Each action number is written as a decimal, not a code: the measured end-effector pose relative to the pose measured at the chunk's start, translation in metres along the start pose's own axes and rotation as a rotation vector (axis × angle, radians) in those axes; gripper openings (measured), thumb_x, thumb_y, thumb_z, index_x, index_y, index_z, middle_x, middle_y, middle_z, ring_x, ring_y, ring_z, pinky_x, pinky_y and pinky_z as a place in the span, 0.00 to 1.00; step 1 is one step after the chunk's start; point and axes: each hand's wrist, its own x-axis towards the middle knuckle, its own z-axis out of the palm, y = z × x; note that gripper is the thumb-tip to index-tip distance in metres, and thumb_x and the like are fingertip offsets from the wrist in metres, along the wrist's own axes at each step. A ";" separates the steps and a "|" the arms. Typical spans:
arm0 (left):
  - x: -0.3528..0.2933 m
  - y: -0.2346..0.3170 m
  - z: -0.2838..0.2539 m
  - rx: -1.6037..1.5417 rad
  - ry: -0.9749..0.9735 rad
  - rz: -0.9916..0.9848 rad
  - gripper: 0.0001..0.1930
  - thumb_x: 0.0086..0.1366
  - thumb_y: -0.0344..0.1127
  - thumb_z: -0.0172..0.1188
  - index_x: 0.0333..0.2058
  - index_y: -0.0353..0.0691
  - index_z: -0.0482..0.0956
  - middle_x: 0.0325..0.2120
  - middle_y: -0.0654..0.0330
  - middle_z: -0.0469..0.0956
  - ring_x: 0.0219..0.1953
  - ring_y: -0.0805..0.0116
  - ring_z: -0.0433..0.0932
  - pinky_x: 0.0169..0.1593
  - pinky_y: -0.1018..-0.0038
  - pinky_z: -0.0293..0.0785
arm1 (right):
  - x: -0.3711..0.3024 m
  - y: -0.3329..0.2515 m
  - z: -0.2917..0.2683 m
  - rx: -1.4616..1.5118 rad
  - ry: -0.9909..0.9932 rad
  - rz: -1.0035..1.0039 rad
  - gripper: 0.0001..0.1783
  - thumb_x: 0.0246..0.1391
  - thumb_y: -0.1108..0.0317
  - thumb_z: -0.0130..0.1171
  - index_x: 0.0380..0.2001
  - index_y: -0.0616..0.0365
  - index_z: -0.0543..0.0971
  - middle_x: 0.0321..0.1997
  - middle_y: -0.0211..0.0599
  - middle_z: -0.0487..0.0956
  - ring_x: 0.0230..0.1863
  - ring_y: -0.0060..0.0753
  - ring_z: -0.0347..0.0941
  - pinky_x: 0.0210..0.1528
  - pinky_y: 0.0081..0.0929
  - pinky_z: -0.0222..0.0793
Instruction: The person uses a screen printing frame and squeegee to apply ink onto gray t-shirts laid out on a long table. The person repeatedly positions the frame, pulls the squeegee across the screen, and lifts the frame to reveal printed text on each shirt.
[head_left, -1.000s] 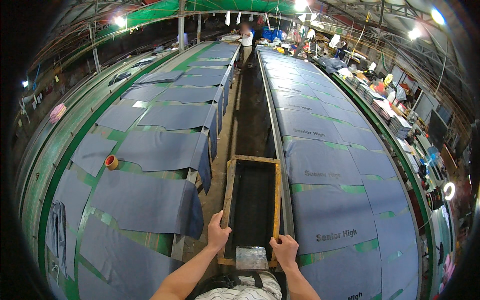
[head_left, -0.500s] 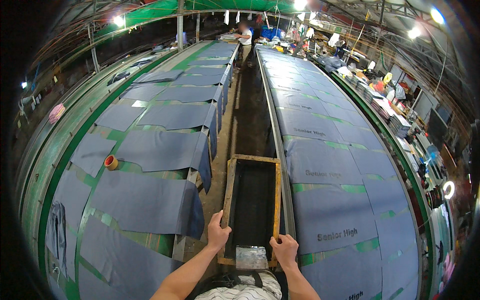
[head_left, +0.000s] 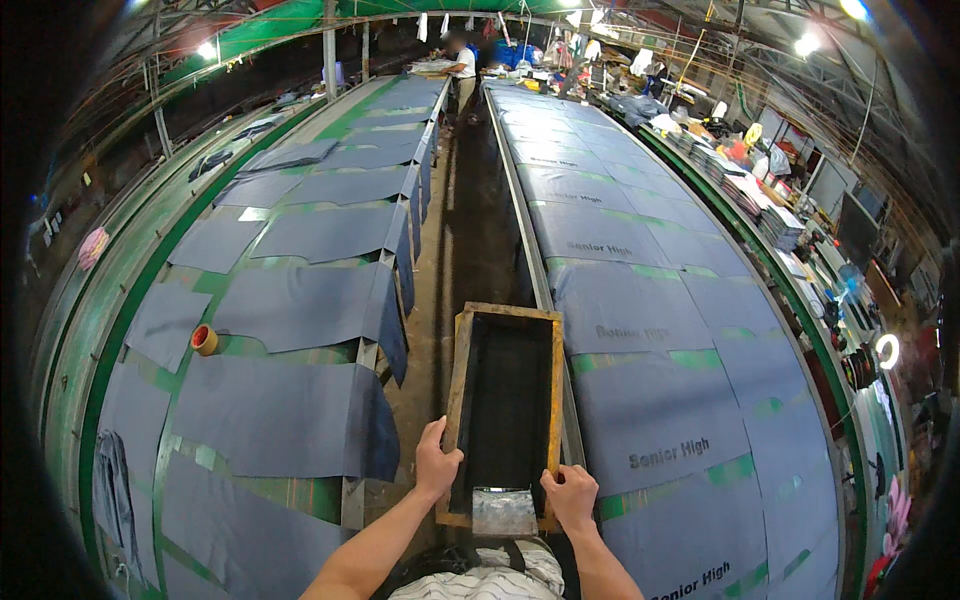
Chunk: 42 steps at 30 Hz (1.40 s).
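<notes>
Between two long tables I hold a wooden-edged printing screen (head_left: 458, 385) with dark mesh. My left hand (head_left: 438, 462) is closed on its left edge near the close end. On the right edge, my right hand (head_left: 571, 494) is closed in a similar grip. A pale, flat-bladed squeegee (head_left: 504, 512) rests at the screen's near end, between my hands. The screen's right side overlaps the rail of the right table. Nearest my right hand lies a blue-grey fabric piece (head_left: 650, 405) with dark printed lettering.
Blue-grey fabric pieces (head_left: 270, 415) cover the left table, some hanging over its edge. A tape roll (head_left: 204, 340) stands among them. A narrow aisle (head_left: 462, 220) runs ahead, with a person (head_left: 463, 70) at its far end. Piled goods (head_left: 780, 225) line the right side.
The tables and background have shifted left in the view. Both hands keep their grip on the screen, which stays nearly in the same place before me.
</notes>
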 end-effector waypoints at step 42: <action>0.497 -0.109 0.071 0.056 0.211 -0.091 0.36 0.47 0.24 0.62 0.60 0.24 0.71 0.54 0.43 0.76 0.58 0.47 0.75 0.63 0.64 0.70 | 0.496 -0.017 0.281 0.173 -0.031 -0.109 0.12 0.45 0.64 0.73 0.29 0.62 0.86 0.26 0.40 0.81 0.26 0.43 0.80 0.31 0.37 0.76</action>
